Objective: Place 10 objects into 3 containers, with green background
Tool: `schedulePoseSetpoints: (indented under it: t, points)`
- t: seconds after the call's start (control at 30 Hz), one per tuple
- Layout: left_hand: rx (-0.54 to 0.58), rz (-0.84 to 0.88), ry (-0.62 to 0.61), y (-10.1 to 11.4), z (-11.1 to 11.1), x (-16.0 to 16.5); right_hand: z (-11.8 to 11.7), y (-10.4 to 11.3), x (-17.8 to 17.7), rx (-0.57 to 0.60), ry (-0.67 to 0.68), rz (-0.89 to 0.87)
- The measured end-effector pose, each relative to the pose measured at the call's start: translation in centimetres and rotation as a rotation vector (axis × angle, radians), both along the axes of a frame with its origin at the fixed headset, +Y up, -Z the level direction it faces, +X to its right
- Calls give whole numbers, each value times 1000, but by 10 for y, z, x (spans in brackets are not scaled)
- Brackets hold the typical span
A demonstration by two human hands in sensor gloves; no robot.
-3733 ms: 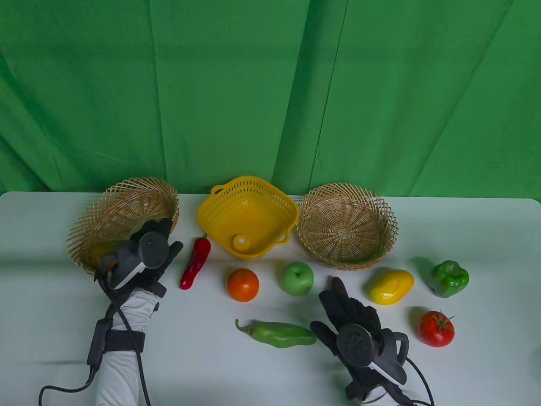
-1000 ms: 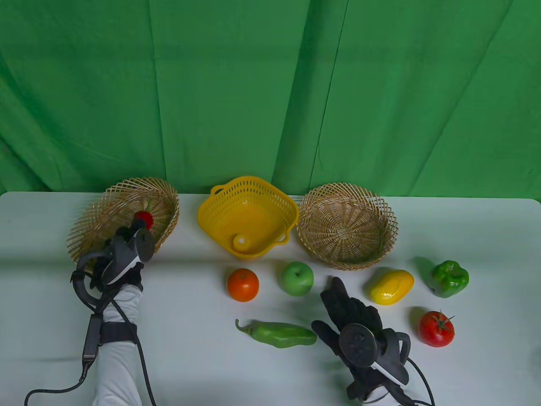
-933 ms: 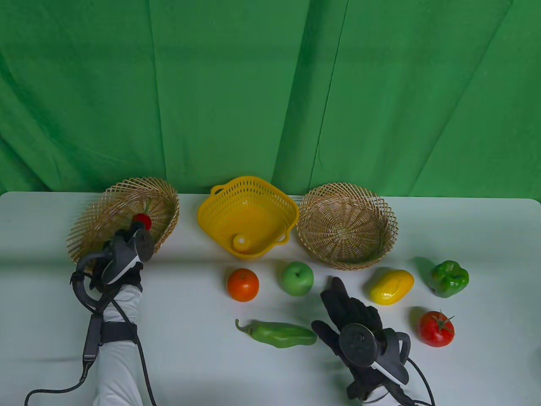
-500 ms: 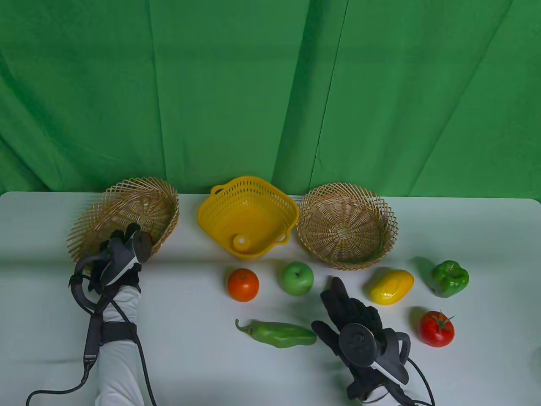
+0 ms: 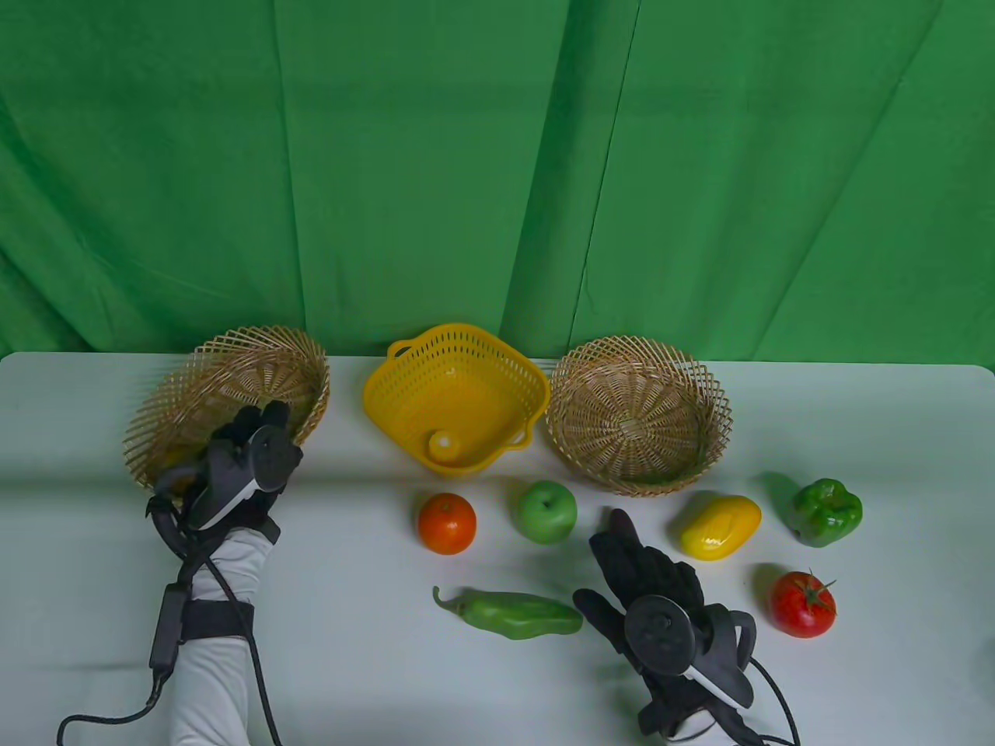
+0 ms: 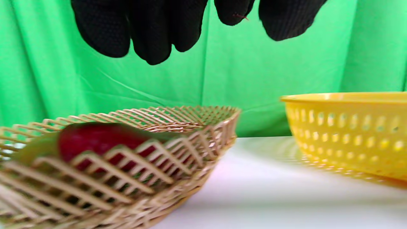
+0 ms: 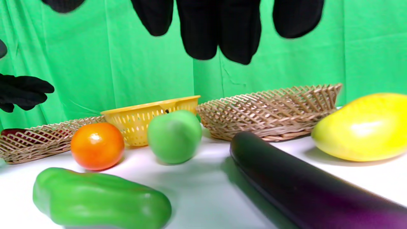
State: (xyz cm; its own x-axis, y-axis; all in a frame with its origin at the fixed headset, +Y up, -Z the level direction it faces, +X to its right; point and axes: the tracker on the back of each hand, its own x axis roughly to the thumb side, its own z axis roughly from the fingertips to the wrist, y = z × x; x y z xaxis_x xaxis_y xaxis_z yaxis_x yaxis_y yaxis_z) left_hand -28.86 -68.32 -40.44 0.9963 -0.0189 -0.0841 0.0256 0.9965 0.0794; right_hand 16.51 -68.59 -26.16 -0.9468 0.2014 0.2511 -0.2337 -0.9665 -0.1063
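Since 3.7 s ago the red chili (image 6: 95, 141) has left the table beside the yellow basket and now lies inside the left wicker basket (image 5: 233, 365); the left hand (image 5: 245, 466), which carried it there a second ago, has let go and sits at the basket's near rim. Left wrist view shows its fingers (image 6: 149, 35) hanging loosely apart above the basket, touching nothing. Something yellow-green lies beside the chili in that basket; too blurred to identify. Yellow basket (image 5: 455, 392) stands in the middle and holds a small pale yellow round item (image 5: 445, 447). Right wicker basket (image 5: 637, 412) stands to its right. Right hand (image 5: 653, 598) has not shifted: it rests low over the table, fingers (image 7: 219, 35) spread and holding nothing, above a dark purple eggplant (image 7: 305, 187) seen only in the right wrist view. On the table (image 5: 350, 660): orange (image 5: 446, 523), green apple (image 5: 548, 510), long green pepper (image 5: 513, 614) just left of the right hand, yellow mango (image 5: 721, 528), green bell pepper (image 5: 825, 511), tomato (image 5: 802, 604).
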Motion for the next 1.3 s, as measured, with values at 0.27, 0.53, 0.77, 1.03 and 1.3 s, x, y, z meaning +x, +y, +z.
schedulePoseSetpoints:
  t: [0.27,0.53,0.77,1.03,1.3]
  points:
    - [26,167,-153,-13,6,26,0,0,0,0,1,-2]
    - [-5,274,-314,-38,15,62,0,0,1,-1,-2,-1]
    - [-75,324,-442,-61,26,94,0,0,1,-3,-3,2]
    - [-263,243,-501,-79,37,129,0,0,2,-4,-5,1]
    - [-335,210,-487,-91,31,147,0,1,2,-5,-5,2]
